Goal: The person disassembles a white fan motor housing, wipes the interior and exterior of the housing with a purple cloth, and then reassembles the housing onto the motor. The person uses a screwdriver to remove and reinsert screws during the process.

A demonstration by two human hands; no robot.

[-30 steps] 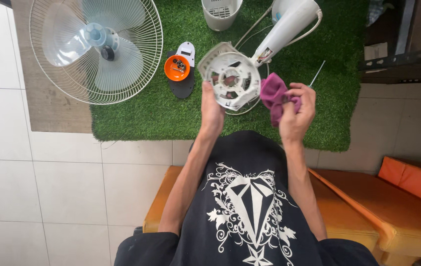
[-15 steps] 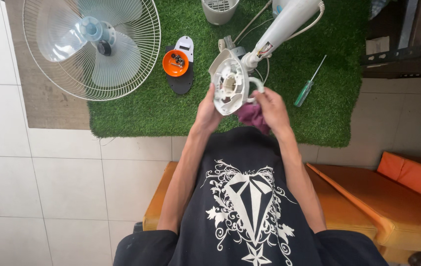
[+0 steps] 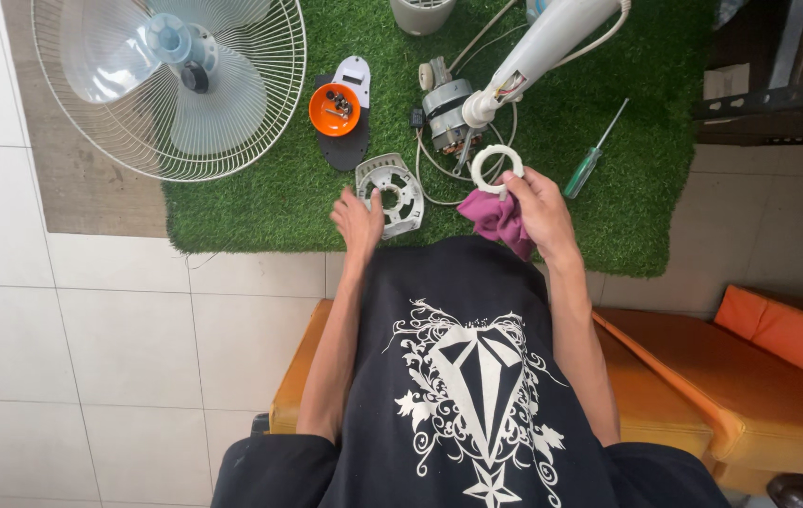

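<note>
Half a second earlier both hands held the round white motor cover up together; now that motor cover [image 3: 390, 191] lies on the green artificial turf mat [image 3: 232, 212], and the left hand [image 3: 358, 220] rests at its near edge, fingers loosely spread with the tips touching the rim. The right hand [image 3: 535, 205] has parted from it and pinches a white plastic ring [image 3: 496, 168] between thumb and forefinger, holding it upright just right of the cover. Its other fingers are pressed around a magenta cloth [image 3: 494, 218] bunched under the palm.

Just beyond the ring sits the bare fan motor [image 3: 447, 111] with its loose wires, joined to the white fan stand neck [image 3: 543, 49] that slants away to the upper right. A green-handled screwdriver [image 3: 592, 157] lies on the turf to the right of the ring. Left of the motor, an orange bowl [image 3: 334, 109] holding small parts rests on a dark plate. Farther left, the wire fan guard [image 3: 171, 85] with its translucent blades lies partly on the mat. The person sits on an orange bench [image 3: 674, 395] on the near side of the mat.
</note>
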